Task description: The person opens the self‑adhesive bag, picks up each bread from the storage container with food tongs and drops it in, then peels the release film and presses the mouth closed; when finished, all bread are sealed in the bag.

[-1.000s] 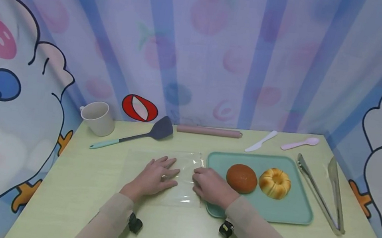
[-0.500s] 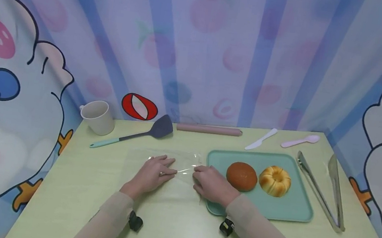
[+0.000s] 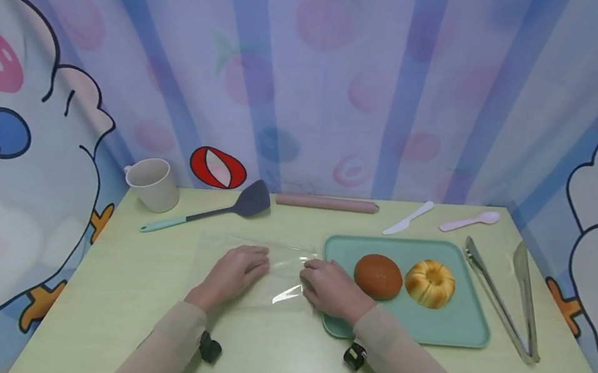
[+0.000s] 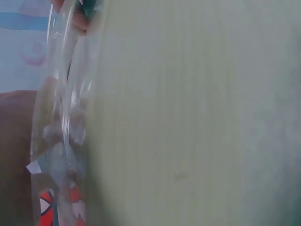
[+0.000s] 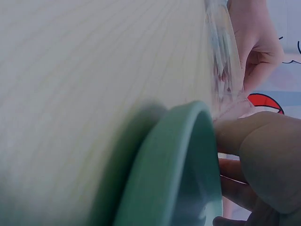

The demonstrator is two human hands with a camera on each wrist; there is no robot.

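A clear plastic bag (image 3: 287, 294) lies on the table between the two hands, its film raised and wrinkled in the left wrist view. The left hand (image 3: 235, 271) bends its fingers onto the bag and pinches the film, though the fingertips are partly hidden. At the bag's right edge, beside the tray, the right hand (image 3: 333, 289) grips the film between thumb and fingers. A green tray (image 3: 411, 328) holds a round brown bun (image 3: 378, 277) and a ring-shaped golden bread (image 3: 430, 284). The right forearm crosses the tray's near left corner.
Behind the hands stand a mug (image 3: 153, 185), a dark spatula (image 3: 252, 199) and a pink rolling pin (image 3: 327, 203). A white plastic knife (image 3: 409, 218) and a pink spoon (image 3: 470, 222) lie behind the tray. Metal tongs (image 3: 499, 304) spread open at its right.
The left hand's spread fingers have drawn together and curled in, shifting slightly left. Film between the hands has lifted and wrinkled. The right hand has barely moved.
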